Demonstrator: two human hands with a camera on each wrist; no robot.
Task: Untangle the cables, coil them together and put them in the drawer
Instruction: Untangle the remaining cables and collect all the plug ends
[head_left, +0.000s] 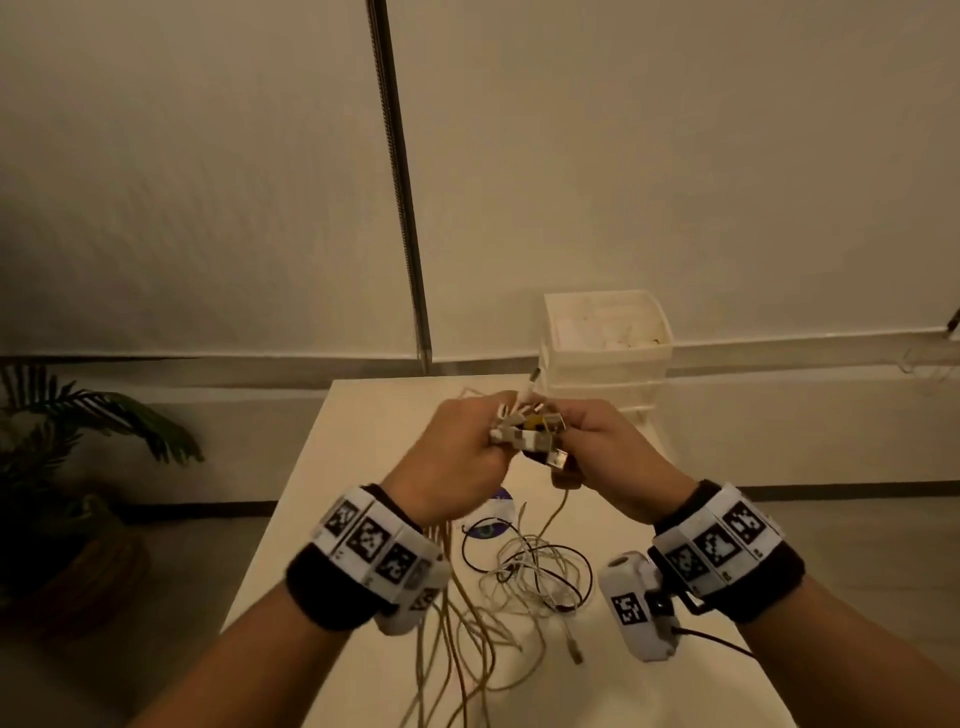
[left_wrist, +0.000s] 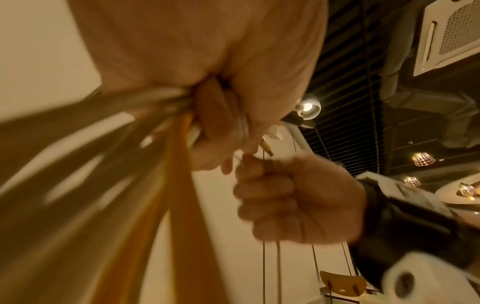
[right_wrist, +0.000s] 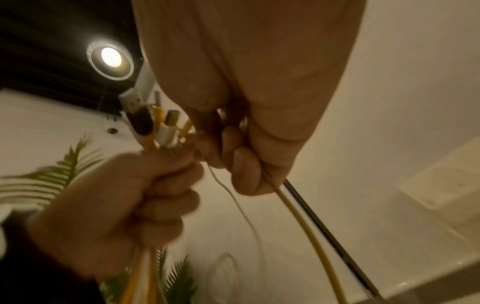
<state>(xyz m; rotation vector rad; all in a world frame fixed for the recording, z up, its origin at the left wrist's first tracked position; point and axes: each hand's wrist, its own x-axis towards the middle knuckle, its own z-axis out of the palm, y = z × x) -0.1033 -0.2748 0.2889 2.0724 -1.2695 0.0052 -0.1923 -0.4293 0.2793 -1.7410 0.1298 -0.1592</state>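
Note:
Both hands are raised together above the white table (head_left: 374, 467). My left hand (head_left: 465, 452) grips a bunch of white, yellow and black cables (left_wrist: 166, 144) just below their plugs (head_left: 524, 428); the plug ends (right_wrist: 153, 121) stick up out of its fist. My right hand (head_left: 602, 447) closes round a cream cable (right_wrist: 306, 226) and a thin white one beside the bunch. The loose lengths hang down to a tangle (head_left: 530, 571) on the table. A white drawer unit (head_left: 608, 338) stands at the far edge with its top drawer open.
A flat round disc with a dark centre (head_left: 491, 522) lies under the cables. A metal pole (head_left: 400, 182) rises behind the table. A potted plant (head_left: 78, 441) stands on the floor at the left.

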